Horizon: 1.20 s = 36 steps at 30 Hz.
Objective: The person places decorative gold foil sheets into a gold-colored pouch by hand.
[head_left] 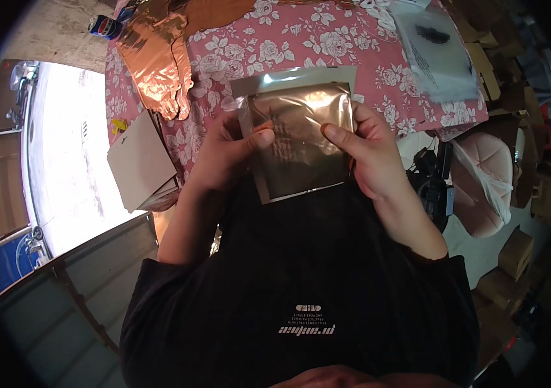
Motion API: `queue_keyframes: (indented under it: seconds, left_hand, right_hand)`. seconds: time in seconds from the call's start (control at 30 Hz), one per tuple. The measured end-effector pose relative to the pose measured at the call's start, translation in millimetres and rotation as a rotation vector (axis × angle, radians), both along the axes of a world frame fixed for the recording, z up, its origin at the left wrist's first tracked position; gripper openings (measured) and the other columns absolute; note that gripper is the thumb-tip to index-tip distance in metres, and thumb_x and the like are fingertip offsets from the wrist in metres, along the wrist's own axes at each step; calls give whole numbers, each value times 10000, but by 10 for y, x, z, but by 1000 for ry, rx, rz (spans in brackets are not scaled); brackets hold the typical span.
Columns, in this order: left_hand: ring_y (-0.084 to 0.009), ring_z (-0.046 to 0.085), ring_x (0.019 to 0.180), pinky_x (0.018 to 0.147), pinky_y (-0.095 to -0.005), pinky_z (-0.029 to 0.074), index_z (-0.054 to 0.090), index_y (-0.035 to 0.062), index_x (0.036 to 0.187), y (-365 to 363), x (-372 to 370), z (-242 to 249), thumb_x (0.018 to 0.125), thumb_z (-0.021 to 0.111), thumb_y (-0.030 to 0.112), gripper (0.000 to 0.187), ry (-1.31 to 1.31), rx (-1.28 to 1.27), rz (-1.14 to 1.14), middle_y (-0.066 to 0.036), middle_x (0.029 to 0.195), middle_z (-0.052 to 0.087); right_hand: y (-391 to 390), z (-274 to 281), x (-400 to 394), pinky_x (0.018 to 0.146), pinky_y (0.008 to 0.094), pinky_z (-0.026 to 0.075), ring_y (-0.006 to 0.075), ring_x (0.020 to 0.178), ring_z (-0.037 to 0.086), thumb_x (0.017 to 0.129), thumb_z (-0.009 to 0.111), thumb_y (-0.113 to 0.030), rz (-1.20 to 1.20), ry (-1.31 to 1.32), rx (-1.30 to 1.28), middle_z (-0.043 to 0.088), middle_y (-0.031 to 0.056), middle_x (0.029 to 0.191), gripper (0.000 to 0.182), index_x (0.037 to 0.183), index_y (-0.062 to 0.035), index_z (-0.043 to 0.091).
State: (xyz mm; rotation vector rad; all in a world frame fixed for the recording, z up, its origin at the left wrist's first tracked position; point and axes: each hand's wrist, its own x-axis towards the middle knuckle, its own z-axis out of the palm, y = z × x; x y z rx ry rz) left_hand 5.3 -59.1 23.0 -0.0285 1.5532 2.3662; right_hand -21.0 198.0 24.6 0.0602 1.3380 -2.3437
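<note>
Between both hands is a clear plastic bag [301, 142] with a flat, shiny copper-brown folded piece inside and dark print on its front. My left hand [235, 145] grips its left edge, thumb on the front and fingers behind. On the opposite edge, my right hand [367, 145] holds it the same way. The bag's upper flap [288, 79] sticks up past the folded piece. Shiny copper-coloured pieces [156, 64] with foot-like ends lie on the table at the far left.
A pink flowered tablecloth [230, 68] covers the table. Clear printed plastic bags [440, 61] are stacked at the right, and a blue can [104, 26] stands far left. Cardboard sheets [139, 161] sit by the left edge. A padded chair [485, 181] and boxes [514, 252] are on the right.
</note>
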Motion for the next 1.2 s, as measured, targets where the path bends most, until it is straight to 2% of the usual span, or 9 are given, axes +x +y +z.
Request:
queue_keyframes:
  seconds: [0.17,0.23,0.27,0.3,0.37,0.4,0.57,0.87,1.2]
  left_hand:
    - [-216,694,1232,1085,-410,537,649,12,1434,-59,-30,-142,1032,755,118,429,-51,150,61,-96,1358,738]
    - [-225,684,1253,1093,-420,534,639,11,1445,-17,-14,-23,1040,739,117,430,-64,231,62,-103,1373,729]
    - [-234,674,1274,1101,-431,530,630,10,1457,0,-8,17,1049,724,116,432,-75,315,59,-111,1387,719]
    - [-234,674,1274,1101,-431,530,630,10,1457,-2,-2,-10,1049,724,116,432,-76,314,62,-111,1387,719]
    - [-246,657,1303,1109,-442,526,613,17,1477,3,-4,-90,1061,702,119,437,-80,253,100,-117,1413,701]
    - [-246,657,1303,1109,-442,526,613,17,1477,4,-5,-95,1061,702,119,437,-80,254,98,-117,1413,701]
    - [-225,670,1275,1108,-428,528,620,18,1465,-3,122,-61,1047,712,70,431,-224,221,158,-107,1391,712]
    - [-172,700,1192,1079,-374,534,669,34,1397,-144,215,-91,1019,743,48,385,-141,-52,129,-64,1282,753]
    - [-155,710,1165,1070,-352,530,660,37,1410,-161,219,-62,1008,747,32,412,-101,-124,151,-61,1269,767]
  right_hand:
    - [-11,-32,24,991,304,565,197,1137,715,1035,717,4,-202,446,357,697,133,1310,503,1489,29,502]
    - [104,-32,-20,975,302,567,186,1123,706,1038,701,22,-216,550,744,687,121,1312,503,1496,32,495]
    - [-3,-55,4,925,279,559,145,1038,704,1030,709,21,-339,370,288,728,96,1216,390,1403,30,592]
    - [93,-87,-1,925,279,559,145,1038,704,1030,709,21,-336,370,287,728,96,1216,390,1403,30,592]
    - [396,-167,-10,886,258,547,108,957,701,1027,712,16,97,92,170,765,60,1083,235,1261,20,696]
    - [301,-74,34,858,244,539,90,916,701,1029,712,4,31,71,152,771,29,982,120,1146,6,744]
    - [303,-178,82,841,232,538,84,918,700,1029,714,2,8,90,169,783,41,1028,143,1170,6,739]
    - [390,-58,29,754,256,578,86,854,713,998,755,1,123,-61,207,791,24,1026,170,1163,-36,737]
    - [252,132,110,744,250,583,72,855,704,997,783,-51,95,-147,145,760,-17,954,191,1184,-75,755]
